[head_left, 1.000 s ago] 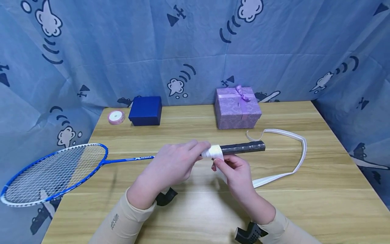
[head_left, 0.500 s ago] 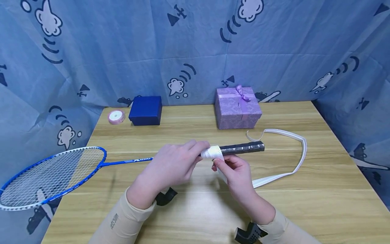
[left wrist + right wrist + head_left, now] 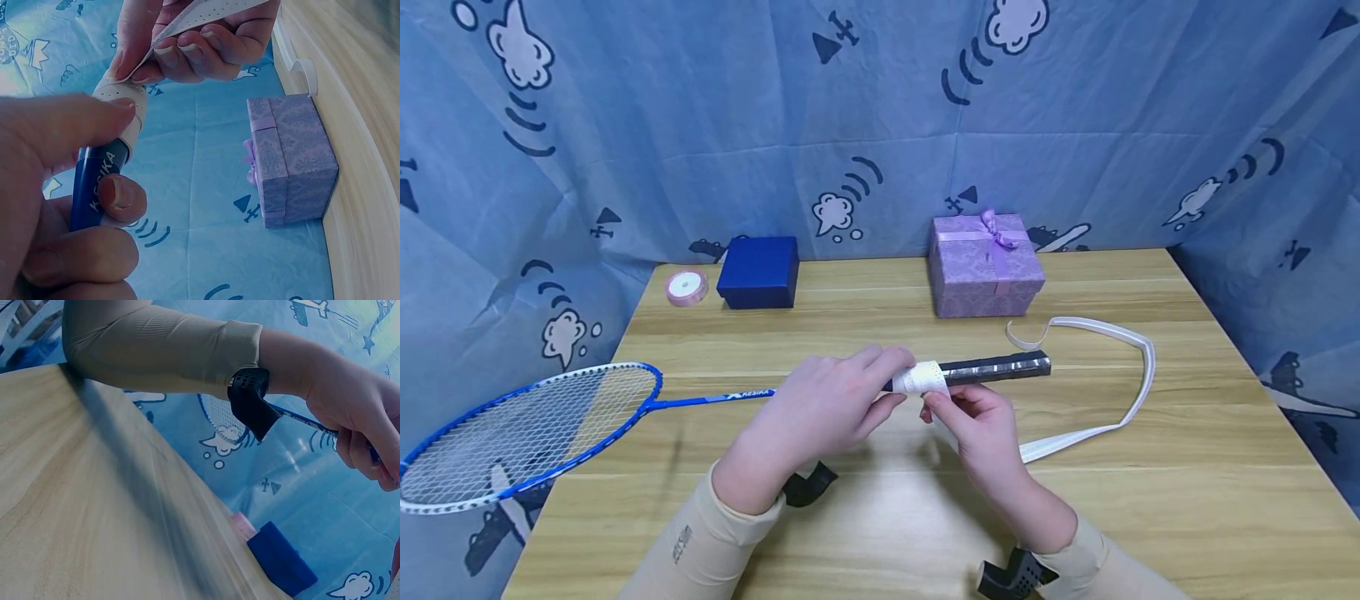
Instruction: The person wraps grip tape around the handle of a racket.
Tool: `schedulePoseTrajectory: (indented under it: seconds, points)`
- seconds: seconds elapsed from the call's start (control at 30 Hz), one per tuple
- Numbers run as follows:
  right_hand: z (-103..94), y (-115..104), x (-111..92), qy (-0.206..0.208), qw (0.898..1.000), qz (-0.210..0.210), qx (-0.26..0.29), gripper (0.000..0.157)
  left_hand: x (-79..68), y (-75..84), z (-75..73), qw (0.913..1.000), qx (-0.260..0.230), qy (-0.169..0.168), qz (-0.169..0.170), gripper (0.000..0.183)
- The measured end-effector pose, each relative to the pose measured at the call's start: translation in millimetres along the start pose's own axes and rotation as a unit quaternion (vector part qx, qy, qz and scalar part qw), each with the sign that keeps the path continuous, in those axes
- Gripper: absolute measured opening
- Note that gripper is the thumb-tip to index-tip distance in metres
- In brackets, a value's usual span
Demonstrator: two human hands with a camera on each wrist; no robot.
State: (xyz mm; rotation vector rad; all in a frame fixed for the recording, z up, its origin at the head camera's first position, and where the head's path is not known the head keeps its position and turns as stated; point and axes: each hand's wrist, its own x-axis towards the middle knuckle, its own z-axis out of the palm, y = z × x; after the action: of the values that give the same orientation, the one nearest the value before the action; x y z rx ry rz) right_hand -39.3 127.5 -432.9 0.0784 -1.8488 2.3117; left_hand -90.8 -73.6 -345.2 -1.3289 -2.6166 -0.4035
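The left hand [image 3: 831,404] grips the racket [image 3: 711,398]; beside its handle [image 3: 996,368], the right hand [image 3: 981,429] pinches white tape [image 3: 922,377], which might wrinkle if slackened.

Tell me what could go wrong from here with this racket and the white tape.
The white perforated grip tape might loosen if the right hand eases its pinch, since black handle is still bare beyond the wrap. Its loose length curves across the table and could twist. The badminton racket might tip if the left hand slips, as its head reaches past the table's left edge.
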Motion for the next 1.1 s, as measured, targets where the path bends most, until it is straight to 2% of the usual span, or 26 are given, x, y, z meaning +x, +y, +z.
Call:
schedulePoseTrajectory:
  seconds: [0.13, 0.4, 0.67, 1.1]
  points:
    - [-0.5, 0.9, -1.2, -0.002, 1.0, -0.005, 0.0, 0.011, 0.2, 0.9, 0.5, 0.9999, 0.008, 0.005, 0.005, 0.026]
    - [-1.8, 1.8, -1.4, -0.007, 0.999, -0.022, 0.022, 0.024, 1.4, 0.0, 1.9, 0.9995, 0.025, 0.016, 0.013, 0.027]
    - [-2.0, 1.4, 0.0, -0.011, 0.999, -0.023, 0.03, 0.024, 1.7, 0.0, 0.7, 0.9984, 0.043, 0.033, 0.019, 0.024]
    - [0.2, -0.5, 0.7, -0.002, 0.999, -0.014, 0.033, 0.024, 2.0, -0.4, -1.0, 0.9988, 0.034, 0.024, 0.025, 0.033]
